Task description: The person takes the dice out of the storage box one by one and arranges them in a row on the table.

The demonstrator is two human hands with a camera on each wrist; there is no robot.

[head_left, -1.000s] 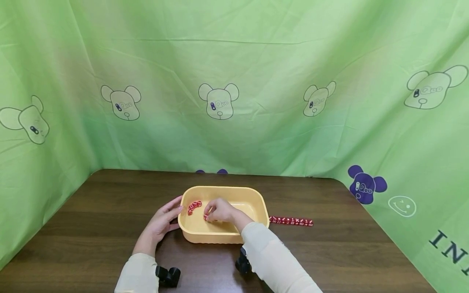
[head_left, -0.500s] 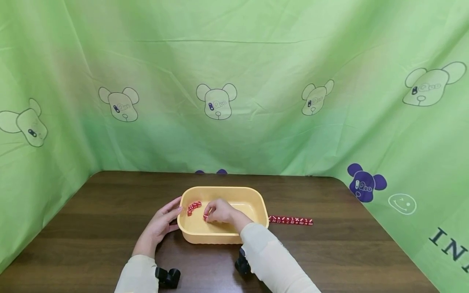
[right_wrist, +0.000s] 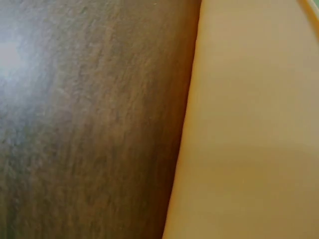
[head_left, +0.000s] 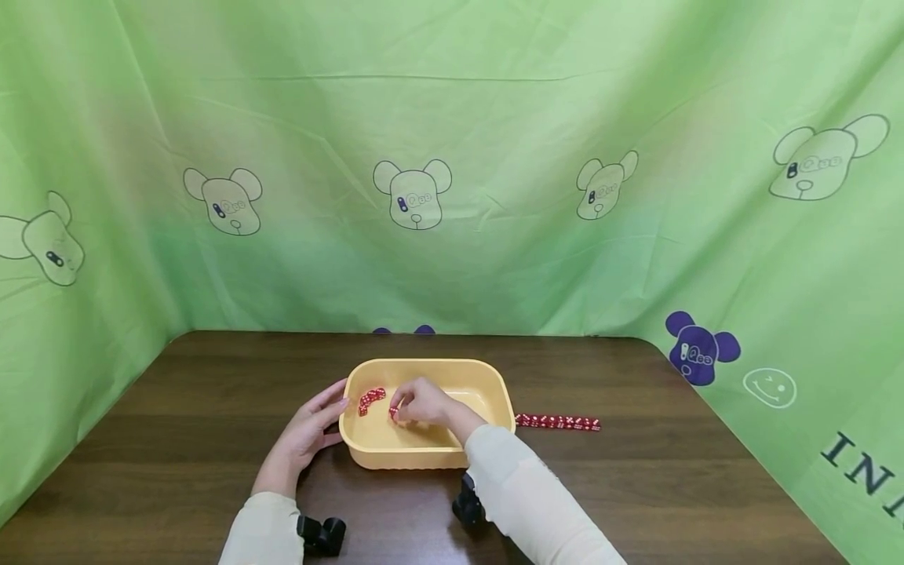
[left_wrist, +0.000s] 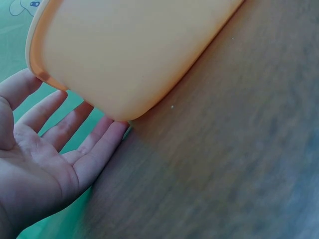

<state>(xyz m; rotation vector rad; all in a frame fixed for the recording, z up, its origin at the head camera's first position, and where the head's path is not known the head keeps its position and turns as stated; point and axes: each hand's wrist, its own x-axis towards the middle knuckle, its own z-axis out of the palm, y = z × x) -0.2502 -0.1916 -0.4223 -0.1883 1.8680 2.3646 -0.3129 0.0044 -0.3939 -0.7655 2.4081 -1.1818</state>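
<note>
Our right hand [head_left: 422,404] is inside the yellow tub [head_left: 498,390], fingers curled and pinching a red die [head_left: 394,413] at their tips, low over the tub floor near its middle; the right wrist view shows only the tub's outer wall [right_wrist: 249,129] and the wooden table [right_wrist: 89,119], so we judge the grip from the head view alone. Our left hand [head_left: 308,430] lies flat and relaxed on the table, fingers [left_wrist: 94,142] straight and touching the tub's left wall [left_wrist: 134,55] from outside, holding nothing. A short curved cluster of red dice [head_left: 371,398] sits on the tub floor just to the left of the pinched die, between our two hands but inside the rim, so our right hand is clearly the nearer one to it; the left would have to come over the wall. Outside the tub, a straight row of red dice [head_left: 558,423] lies on the table just beside the right wall, its long axis running left to right, away from the tub. That row lies to the right of our right hand, across the tub's right wall, and well apart from the left hand. We judge that the relation that matters is this: die in the fingers, row off to the right.
</note>
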